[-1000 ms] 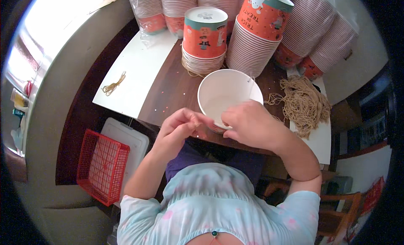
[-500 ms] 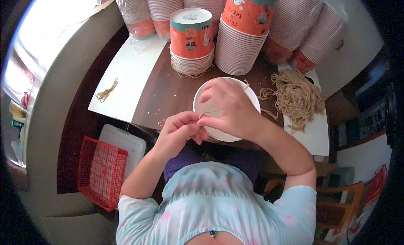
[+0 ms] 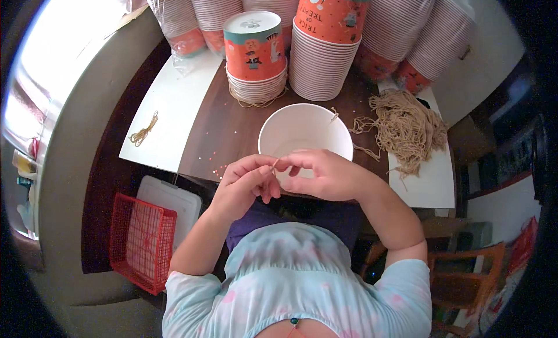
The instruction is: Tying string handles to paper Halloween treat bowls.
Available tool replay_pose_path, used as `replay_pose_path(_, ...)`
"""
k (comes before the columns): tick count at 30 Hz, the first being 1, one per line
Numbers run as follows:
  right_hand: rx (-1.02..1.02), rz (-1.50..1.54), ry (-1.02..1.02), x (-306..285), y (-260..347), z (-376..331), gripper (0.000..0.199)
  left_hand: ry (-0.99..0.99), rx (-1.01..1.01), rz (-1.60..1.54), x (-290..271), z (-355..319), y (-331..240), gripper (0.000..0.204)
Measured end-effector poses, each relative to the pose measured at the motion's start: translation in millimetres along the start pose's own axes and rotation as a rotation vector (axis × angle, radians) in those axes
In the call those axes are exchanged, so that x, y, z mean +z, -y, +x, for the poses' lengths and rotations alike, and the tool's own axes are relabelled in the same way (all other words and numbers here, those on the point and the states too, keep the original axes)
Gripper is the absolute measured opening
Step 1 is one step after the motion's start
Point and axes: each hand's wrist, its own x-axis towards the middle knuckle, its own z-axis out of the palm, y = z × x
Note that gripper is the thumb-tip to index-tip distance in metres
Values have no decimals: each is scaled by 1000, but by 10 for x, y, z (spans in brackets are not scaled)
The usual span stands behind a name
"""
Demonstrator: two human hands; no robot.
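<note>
A paper bucket [image 3: 305, 122] with a white inside stands mouth up at the table's near edge. Tan string [image 3: 333, 113] is knotted at its far right rim. Over the near left rim, my left hand [image 3: 244, 180] pinches a short length of tan string [image 3: 274, 165] between thumb and fingertips. My right hand [image 3: 328, 174] comes in from the other side, its fingertips meeting the left ones on that same string. Where the string passes the rim is hidden by my fingers.
Behind stand a short bucket stack [image 3: 254, 53] with string round its base, a tall stack [image 3: 323, 65] and several bagged stacks [image 3: 401, 24]. A tan string heap [image 3: 410, 129] lies right, a small bundle [image 3: 144, 130] left. Below left sits a red basket [image 3: 142, 239].
My right hand has come down from above the bucket's mouth to the fingertips of my left hand. The left hand keeps its pinch on the string.
</note>
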Motion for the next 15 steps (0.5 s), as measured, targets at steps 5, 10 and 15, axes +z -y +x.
replay_pose_path(5, 128, 187, 181, -27, 55, 168, 29, -53, 34, -13, 22, -30, -4, 26)
replay_pose_path(10, 129, 282, 189, -39, -105, 206, 41, -45, 175, 113, -43, -44, 25, 36)
replay_pose_path(15, 35, 275, 122, 38, -111, 203, 50, -149, 274, 114, 36, -73, 47, 30)
